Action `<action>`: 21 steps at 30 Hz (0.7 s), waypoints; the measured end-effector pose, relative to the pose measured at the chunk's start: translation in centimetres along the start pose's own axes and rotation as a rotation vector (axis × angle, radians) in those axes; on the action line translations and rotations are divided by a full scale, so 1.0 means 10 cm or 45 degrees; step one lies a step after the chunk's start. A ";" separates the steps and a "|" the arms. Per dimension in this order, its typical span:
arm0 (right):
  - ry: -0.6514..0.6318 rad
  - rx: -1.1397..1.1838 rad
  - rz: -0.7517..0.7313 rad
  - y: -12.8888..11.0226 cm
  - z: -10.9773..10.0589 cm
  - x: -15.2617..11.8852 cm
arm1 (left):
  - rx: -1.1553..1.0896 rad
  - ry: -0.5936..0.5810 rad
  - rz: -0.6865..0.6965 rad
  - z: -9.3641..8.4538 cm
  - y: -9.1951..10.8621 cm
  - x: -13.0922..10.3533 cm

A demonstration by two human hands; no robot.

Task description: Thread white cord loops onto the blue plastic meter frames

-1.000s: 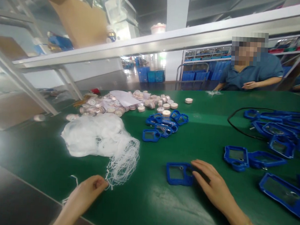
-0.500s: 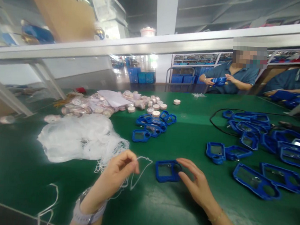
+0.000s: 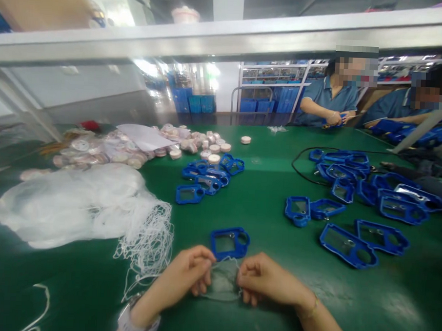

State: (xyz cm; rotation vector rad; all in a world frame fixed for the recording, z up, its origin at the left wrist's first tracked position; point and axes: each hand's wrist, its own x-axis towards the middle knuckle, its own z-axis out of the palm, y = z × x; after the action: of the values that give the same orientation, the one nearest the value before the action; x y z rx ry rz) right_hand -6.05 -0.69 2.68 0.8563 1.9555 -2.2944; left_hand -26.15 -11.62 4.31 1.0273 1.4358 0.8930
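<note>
Between my two hands a loop of thin white cord [image 3: 220,298] is stretched out. My left hand [image 3: 190,271] pinches one side of it, and my right hand [image 3: 262,280] pinches the other. Just beyond the fingers a blue frame [image 3: 213,245] with a clear window and a round hole lies flat on the green table, apart from both hands. Left of my left hand lies a tangle of white cords [image 3: 148,238], spilling from a white plastic bag [image 3: 69,203].
Several blue frames [image 3: 349,246] lie to the right, with a black cable [image 3: 294,164] behind. A smaller group of blue frames [image 3: 189,194] is ahead, near white round spools [image 3: 214,159]. A metal shelf rail [image 3: 226,36] crosses above. Two co-workers [image 3: 328,99] sit beyond the table.
My right hand has left the blue frame and taken hold of the white cord held by my left hand. The view has shifted, so the table's things appear further left.
</note>
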 end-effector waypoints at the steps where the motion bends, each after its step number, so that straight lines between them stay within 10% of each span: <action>1: 0.021 -0.067 0.023 0.02 0.00 0.01 | 0.036 0.032 -0.029 -0.03 -0.08 0.00; 21: -0.015 -0.263 0.068 0.01 0.03 0.04 | 0.284 0.190 -0.054 -0.18 -0.21 -0.19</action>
State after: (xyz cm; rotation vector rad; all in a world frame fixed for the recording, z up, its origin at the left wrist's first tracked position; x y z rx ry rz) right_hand -6.45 -0.90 2.44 0.8605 2.0910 -2.0190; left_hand -28.17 -14.11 3.19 1.1085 1.7065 0.8047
